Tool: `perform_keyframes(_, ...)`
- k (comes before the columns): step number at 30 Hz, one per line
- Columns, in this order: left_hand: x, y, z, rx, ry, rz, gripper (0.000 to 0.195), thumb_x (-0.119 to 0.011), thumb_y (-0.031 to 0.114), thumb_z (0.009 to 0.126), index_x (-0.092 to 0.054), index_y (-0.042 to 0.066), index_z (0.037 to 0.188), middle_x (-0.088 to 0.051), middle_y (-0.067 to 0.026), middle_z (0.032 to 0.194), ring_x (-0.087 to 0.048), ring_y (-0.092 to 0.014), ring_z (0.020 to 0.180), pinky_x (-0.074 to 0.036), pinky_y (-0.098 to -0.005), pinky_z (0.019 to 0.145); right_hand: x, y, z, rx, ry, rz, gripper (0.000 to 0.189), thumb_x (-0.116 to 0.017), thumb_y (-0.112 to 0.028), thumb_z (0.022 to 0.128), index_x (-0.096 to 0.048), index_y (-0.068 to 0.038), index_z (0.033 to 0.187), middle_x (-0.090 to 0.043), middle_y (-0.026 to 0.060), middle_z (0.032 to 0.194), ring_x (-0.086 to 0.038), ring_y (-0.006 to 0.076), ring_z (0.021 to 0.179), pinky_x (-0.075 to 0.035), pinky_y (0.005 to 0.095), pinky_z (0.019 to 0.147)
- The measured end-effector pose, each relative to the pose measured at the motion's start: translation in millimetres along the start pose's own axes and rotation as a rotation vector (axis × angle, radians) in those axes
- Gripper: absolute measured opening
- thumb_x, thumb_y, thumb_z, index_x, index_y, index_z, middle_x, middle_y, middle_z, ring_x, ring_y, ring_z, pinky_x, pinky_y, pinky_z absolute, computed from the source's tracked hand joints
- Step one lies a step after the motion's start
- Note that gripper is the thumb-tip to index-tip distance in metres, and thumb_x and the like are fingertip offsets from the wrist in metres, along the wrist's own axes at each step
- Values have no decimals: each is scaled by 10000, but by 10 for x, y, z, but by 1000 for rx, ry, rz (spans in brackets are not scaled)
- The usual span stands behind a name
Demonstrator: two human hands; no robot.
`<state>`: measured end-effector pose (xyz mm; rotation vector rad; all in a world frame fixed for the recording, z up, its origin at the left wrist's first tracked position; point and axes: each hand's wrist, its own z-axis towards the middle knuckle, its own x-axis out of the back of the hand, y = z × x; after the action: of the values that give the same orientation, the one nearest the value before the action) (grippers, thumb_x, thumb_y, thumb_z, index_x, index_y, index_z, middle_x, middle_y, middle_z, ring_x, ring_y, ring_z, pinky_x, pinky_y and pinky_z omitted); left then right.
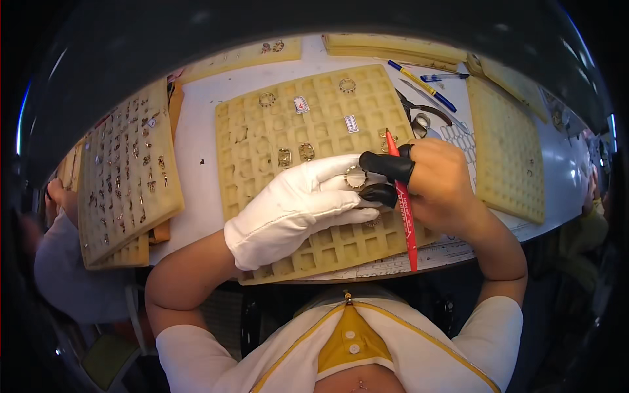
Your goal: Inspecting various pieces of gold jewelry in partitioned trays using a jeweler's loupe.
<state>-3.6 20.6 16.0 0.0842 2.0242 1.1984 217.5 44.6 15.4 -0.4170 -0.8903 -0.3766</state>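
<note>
My left hand [295, 206], in a white cloth glove, holds a metal ring [355, 187] with small points around its band. Black finger cots cover fingertips of my right hand [440, 182], which touch the same ring. A red marker [407, 221] is also gripped in that hand, its tip pointing away from me. Beneath both hands lies a yellowish pocketed tray [236, 265]. Rings sit in its pockets, among them one at the back left [267, 100], one at the back right [347, 86] and two side by side [306, 152]. Two small labels [301, 104] bearing writing lie there.
A tray of many small jewelry pieces [130, 162] is stacked at left; another pocketed tray [508, 152] lies right. Behind my right hand are a blue-and-yellow pen [422, 86], a clear blue pen [444, 77], tweezers [427, 96] and black-handled pliers [432, 112]. A person's arm [66, 201] shows far left.
</note>
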Motion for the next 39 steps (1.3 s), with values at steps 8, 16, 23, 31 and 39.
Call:
perform_keyframes(8, -6, 15, 22, -53, -16, 268, 470, -576, 113, 926, -433, -49, 1344, -586, -136, 1216, -593, -202, 1106, -480, -326, 983, -48, 21, -57, -104, 0, 149, 226, -728, -43, 585, -614, -30, 780, -514, 96, 612, -528, 283, 543, -411, 381, 485)
perform_keyframes(16, -31, 28, -7, 37, 65, 134, 364, -494, 192, 992, -495, -58, 1256, -608, -188, 1179, -623, -305, 1075, -525, -401, 921, -61, -19, -68, -357, -44, 441, 365, -662, 20, 691, -667, -40, 1051, -618, 126, 725, -594, 256, 612, -473, 328, 578)
perform_keyframes(23, -22, 44, -29, 64, 82, 127, 323, -522, 199, 979, -540, -44, 1190, -611, -188, 1156, -639, -337, 1035, -545, -414, 884, -28, 5, -75, -326, -140, 509, 622, -646, 20, 632, -581, -71, 1244, -561, 114, 752, -559, 277, 676, -481, 338, 665)
perform_keyframes(31, -68, 47, -25, 70, 96, 143, 371, -538, 225, 975, -528, -54, 1219, -617, -170, 1161, -650, -286, 1020, -546, -370, 872, -105, 8, -87, -293, -78, 497, 510, -700, -13, 679, -616, -65, 1179, -603, 103, 780, -587, 262, 687, -481, 328, 629)
perform_keyframes(39, -60, 73, -40, 86, 139, 166, 321, -606, 257, 943, -580, -53, 1020, -647, -156, 1013, -684, -240, 907, -578, -314, 782, -119, -43, -70, -64, -10, 283, 582, -699, -33, 518, -650, -23, 1098, -536, 99, 658, -547, 301, 603, -446, 373, 554)
